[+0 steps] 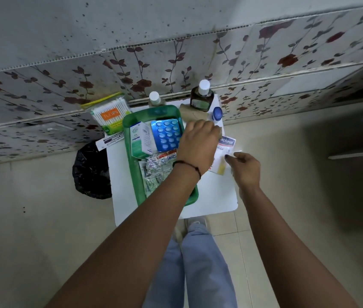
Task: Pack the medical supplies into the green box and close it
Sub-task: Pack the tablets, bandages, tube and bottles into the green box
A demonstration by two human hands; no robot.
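A black plastic bag [91, 172] sits on the floor at the far left, touching the edge of the small white desk [211, 196]. Above it, a clear packet of cotton buds with an orange label [109, 115] leans by the wall, and a flat white carton [111, 140] pokes out beside it. The open green plastic box [131, 152] lies on the desk, holding a white-and-green carton [141, 140], a blue blister strip of tablets [167, 134] and silver foil strips [154, 172]. The left hand [198, 145] reaches over the box's right rim, fingers curled down around a tan bandage roll [192, 113]; whether it grips is unclear. Behind stand a brown bottle with a white cap [201, 100] and a small blue-lidded jar [217, 113]. The right hand [244, 167] pinches the edge of a white plaster packet [222, 152] on the desk.
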